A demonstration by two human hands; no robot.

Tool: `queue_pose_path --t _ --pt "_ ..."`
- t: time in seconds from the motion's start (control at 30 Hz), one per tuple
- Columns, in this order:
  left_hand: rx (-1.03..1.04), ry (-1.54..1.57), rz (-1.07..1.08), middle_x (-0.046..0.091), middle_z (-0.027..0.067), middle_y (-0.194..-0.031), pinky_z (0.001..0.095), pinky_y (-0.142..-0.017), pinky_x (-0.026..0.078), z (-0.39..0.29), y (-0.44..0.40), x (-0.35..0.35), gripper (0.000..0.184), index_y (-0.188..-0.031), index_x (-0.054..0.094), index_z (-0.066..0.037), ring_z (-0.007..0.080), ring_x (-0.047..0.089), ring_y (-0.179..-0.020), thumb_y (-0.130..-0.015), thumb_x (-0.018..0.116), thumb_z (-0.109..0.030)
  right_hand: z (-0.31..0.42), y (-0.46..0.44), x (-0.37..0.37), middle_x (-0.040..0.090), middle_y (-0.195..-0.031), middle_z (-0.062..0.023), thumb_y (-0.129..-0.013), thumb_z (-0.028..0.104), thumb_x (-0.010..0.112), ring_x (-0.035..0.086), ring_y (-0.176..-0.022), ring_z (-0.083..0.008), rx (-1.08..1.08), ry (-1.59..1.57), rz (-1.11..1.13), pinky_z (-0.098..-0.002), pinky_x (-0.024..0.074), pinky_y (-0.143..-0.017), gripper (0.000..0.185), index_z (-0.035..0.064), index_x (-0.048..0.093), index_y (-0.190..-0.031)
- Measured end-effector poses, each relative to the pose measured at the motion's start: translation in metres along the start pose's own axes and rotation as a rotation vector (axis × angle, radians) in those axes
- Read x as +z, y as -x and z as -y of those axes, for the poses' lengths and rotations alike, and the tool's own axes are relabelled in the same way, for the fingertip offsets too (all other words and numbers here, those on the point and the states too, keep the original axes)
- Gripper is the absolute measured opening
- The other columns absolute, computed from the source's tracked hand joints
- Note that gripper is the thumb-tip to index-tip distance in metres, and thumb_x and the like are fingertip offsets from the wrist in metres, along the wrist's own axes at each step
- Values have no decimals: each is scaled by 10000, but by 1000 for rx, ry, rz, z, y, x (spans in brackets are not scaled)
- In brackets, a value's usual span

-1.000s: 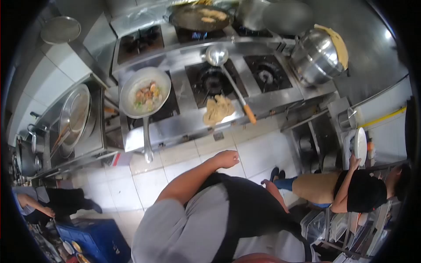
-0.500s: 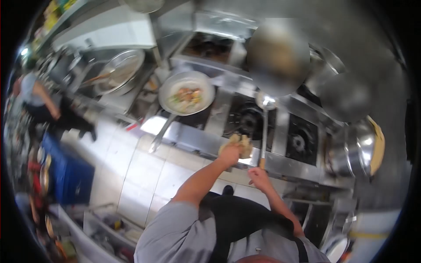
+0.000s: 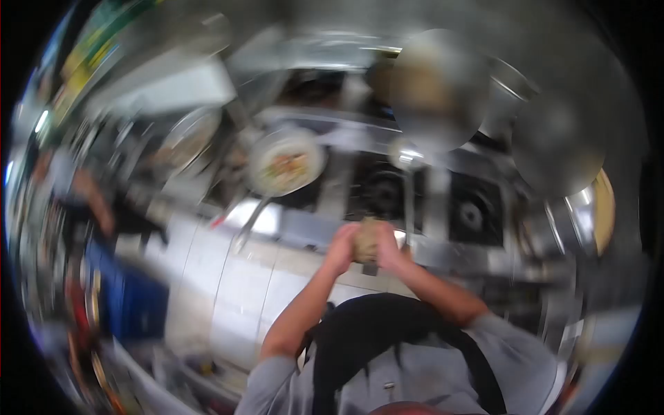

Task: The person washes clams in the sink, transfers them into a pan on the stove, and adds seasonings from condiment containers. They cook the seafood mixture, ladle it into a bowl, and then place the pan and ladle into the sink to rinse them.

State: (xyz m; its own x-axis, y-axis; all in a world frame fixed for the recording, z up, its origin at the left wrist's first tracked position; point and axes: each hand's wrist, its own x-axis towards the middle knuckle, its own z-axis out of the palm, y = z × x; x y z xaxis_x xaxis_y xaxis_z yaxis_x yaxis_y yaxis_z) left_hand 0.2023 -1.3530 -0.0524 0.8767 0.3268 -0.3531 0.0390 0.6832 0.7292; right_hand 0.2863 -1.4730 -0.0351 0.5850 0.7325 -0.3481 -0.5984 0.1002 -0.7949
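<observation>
In front of my waist, both hands close on a crumpled beige cloth [image 3: 366, 242]. My left hand [image 3: 340, 249] grips its left side and my right hand [image 3: 390, 252] its right side; motion blurs the fingers. Just beyond the hands, a long-handled ladle [image 3: 407, 155] lies over the stove, its handle pointing toward my right hand. To the left, a frying pan [image 3: 254, 163] with chopped, colourful food sits on the stove, its handle [image 3: 250, 223] jutting over the front edge.
Black burners [image 3: 472, 213] line the stove. Large blurred round pans [image 3: 559, 149] are at the right, near a steel pot [image 3: 579, 214]. A second wide pan [image 3: 194, 135] stands far left. Another person [image 3: 86, 190] is at the left, above a blue bin [image 3: 131, 294].
My right hand has come up from beside the ladle handle and joined my left hand on the cloth. The cloth has come slightly nearer my body. The whole view has shifted.
</observation>
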Motion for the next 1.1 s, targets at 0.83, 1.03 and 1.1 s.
queue_pose_path --t 0.83,1.03,1.1 --pt "451 -1928 515 495 299 -1341 488 -1062 404 43 -52 1 588 -1286 537 17 466 498 -1219 -786 712 -237 -24 9 -139 574 -700 -60 -702 212 707 605 -636 -205 136 24 -278 -408 473 -502 232 44 609 -830" --pt "275 -2025 607 518 274 -1268 496 -1018 428 39 -73 22 589 -1276 529 -5 455 519 -1179 -770 723 -237 43 131 -128 523 -591 -96 -687 131 637 556 -472 -231 54 96 -388 -391 421 -422 148 13 548 -675" --pt "224 -2396 615 513 257 -1282 500 -1019 418 46 -77 42 595 -1292 514 -14 445 513 -1185 -768 726 -197 59 197 -137 521 -592 -104 -697 89 589 553 -464 -224 44 184 -333 -367 430 -409 110 -15 553 -699"
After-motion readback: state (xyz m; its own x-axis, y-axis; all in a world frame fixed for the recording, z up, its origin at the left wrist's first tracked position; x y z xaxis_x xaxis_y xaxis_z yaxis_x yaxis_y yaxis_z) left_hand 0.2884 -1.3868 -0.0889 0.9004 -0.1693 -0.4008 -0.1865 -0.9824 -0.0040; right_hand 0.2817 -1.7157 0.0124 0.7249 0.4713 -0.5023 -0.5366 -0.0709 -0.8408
